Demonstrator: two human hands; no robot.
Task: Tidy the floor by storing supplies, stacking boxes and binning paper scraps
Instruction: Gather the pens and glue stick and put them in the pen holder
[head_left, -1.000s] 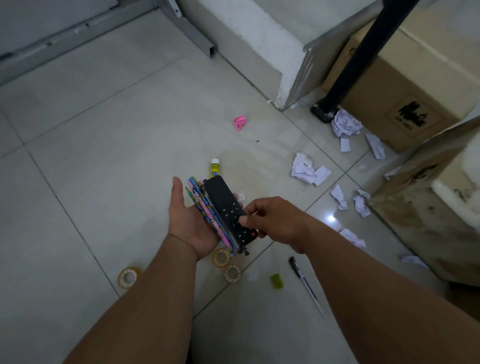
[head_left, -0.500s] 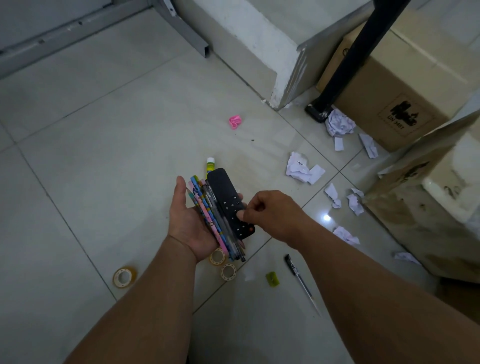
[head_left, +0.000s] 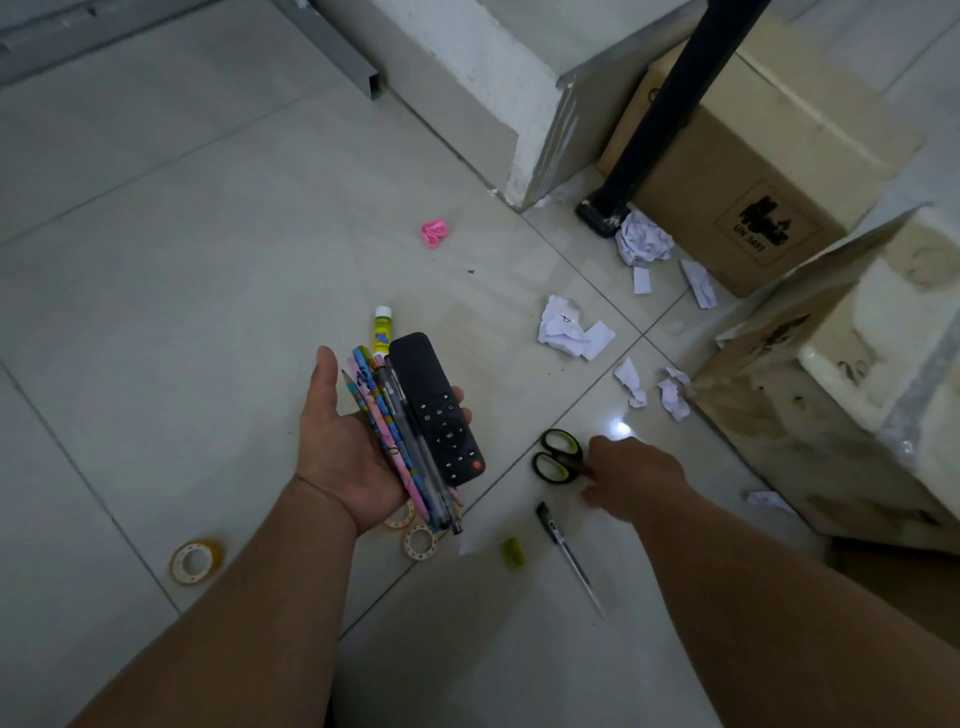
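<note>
Supplies at centre frame
My left hand cupped remote and pencils, fingertips curled; my right hand touched scissors, grip hidden.

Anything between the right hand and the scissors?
Nothing visible. The right hand is at the blade end of the scissors, hiding the blades; whether it grips cannot be told. The black pen lies nearer the person, off the path. The left hand holds the remote aside.

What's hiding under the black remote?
The remote rests on the left hand, overlapping the bundle of pens and pencils. Whatever lies beneath its middle is covered.
</note>
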